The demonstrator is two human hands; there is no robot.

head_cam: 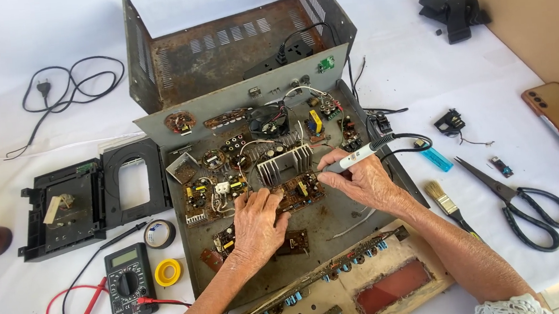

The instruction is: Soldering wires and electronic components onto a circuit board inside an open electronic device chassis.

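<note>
Head view: two hands, left hand [256, 223] steadying one circuit board [299, 192], right hand [364, 182] gripping one soldering iron [360, 155].

Tight in here: the finned heat sink [285, 163] and fan [267, 119] wall off the far side, with loose wires crowding the boards. The soldering iron's cable [405, 144] loops across the right edge. Open white cloth [379, 67] lies far right, between chassis [338, 216] and scissors [519, 203].
</note>
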